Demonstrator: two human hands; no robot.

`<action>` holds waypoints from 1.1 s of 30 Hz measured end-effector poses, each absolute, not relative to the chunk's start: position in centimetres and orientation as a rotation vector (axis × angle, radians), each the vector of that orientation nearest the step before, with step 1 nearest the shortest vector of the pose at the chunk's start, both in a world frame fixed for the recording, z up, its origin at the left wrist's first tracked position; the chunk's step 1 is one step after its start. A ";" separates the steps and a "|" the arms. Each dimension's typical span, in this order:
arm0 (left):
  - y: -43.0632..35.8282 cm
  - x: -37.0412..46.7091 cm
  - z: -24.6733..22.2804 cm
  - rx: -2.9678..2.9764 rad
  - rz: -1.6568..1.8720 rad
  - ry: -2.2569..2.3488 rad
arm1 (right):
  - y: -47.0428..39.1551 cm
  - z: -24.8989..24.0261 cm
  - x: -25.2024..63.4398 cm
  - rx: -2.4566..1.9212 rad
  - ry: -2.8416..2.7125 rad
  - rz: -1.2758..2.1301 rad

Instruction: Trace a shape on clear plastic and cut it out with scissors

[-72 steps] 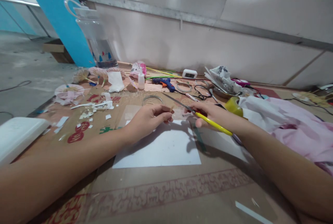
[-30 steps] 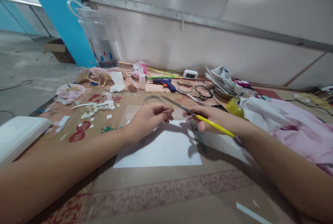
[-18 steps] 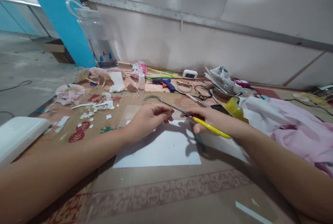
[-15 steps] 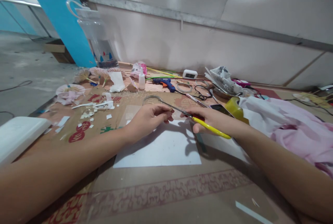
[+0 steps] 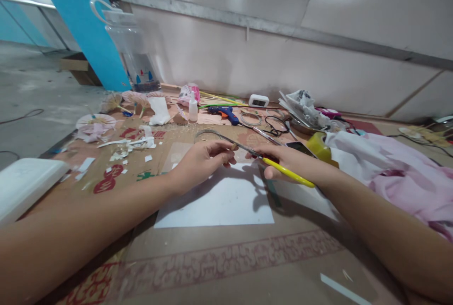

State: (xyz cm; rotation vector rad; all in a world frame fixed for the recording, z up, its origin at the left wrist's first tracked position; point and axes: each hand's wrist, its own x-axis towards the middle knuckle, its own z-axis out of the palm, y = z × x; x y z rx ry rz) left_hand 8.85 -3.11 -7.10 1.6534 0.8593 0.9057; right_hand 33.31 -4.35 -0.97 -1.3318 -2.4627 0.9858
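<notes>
My left hand [image 5: 208, 158] is closed in a pinch over the white sheet of paper [image 5: 215, 201]. A small tan piece [image 5: 234, 146], like a sliver of wood or bamboo, sticks up between its thumb and finger. My right hand [image 5: 283, 156] is wrapped around a yellow-handled tool [image 5: 288, 173], which looks like pliers. The tool's dark, slim metal end points left toward the left fingertips. Beyond the left hand a thin grey curved strip [image 5: 208, 132] arcs over the cardboard; whether it joins the tool's end I cannot tell.
Paper scraps [image 5: 120, 154] lie on the cardboard at left, near small paper umbrellas [image 5: 95, 123]. Behind are a glue bottle [image 5: 193, 109], a blue glue gun [image 5: 226, 114] and a large water bottle [image 5: 132, 52]. Yellow tape [image 5: 321, 148] and pink-white cloth [image 5: 396, 168] lie at right.
The tan piece in my left fingers now shows more clearly and stands more upright. My right hand and the tool have shifted very slightly.
</notes>
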 end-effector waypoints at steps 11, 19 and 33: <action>-3.2 9.1 -6.5 1.668 0.862 0.897 | -4.9 -1.3 33.1 -1.446 -2.449 0.795; -3.3 9.1 -6.4 1.655 0.875 0.873 | -5.0 -1.0 32.9 -1.424 -2.447 0.827; -3.2 8.9 -6.6 1.704 0.851 0.881 | -4.9 -1.6 33.0 -1.516 -2.403 0.814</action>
